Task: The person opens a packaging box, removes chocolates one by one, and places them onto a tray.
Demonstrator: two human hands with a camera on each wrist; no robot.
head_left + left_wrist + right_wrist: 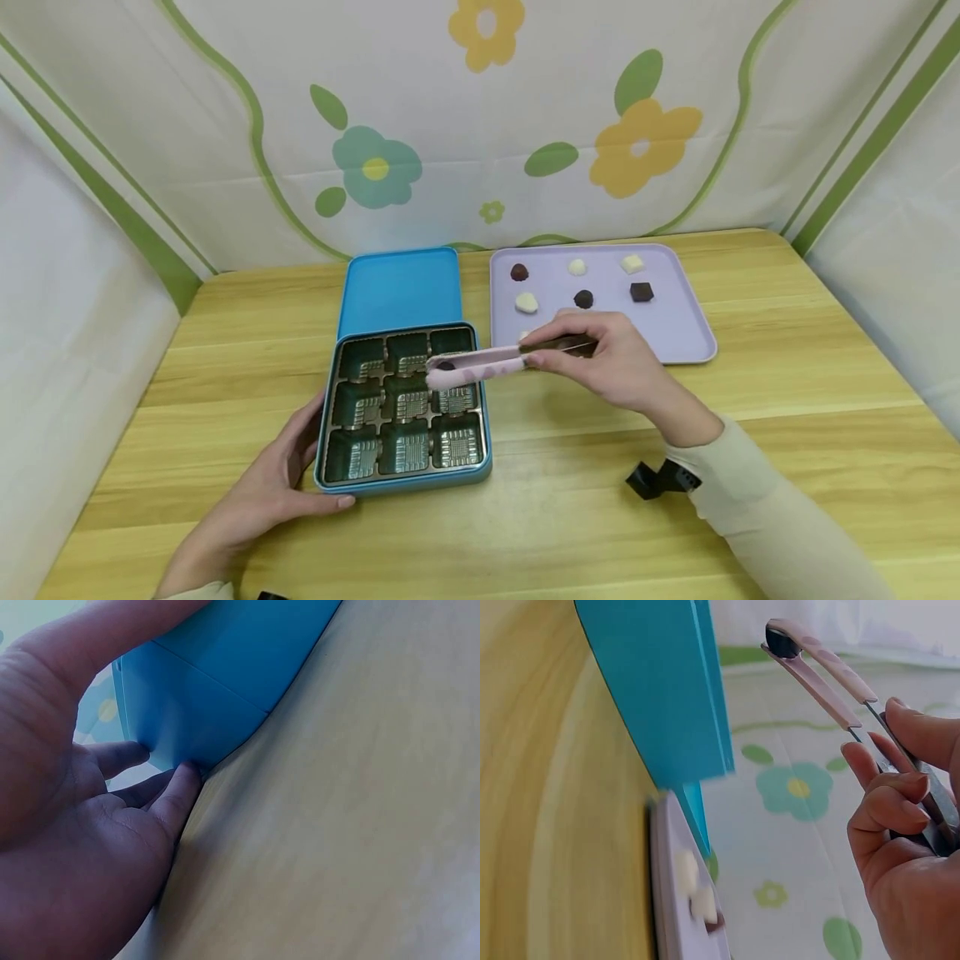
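My right hand (618, 360) pinches metal tongs with pale pink, spotted tips (480, 372). Between those tips is a round dark chocolate (782, 643), raised over the upper part of a blue tin (408, 482). A dark gold plastic insert (406, 419) divides the tin into several square compartments, and no chocolates show in them. At the tin's front left corner, my left hand (270, 475) grips it, the thumb along the front wall. In the left wrist view, the other fingertips press the tin's side (217, 682) low down, close to the table.
Behind the tin lies a flat blue lid (401, 292). To its right, a lilac tray (678, 333) carries several chocolates, among them a dark square one (641, 292) and a white one (527, 302). A floral curtain (487, 150) hangs behind the wooden table (555, 533).
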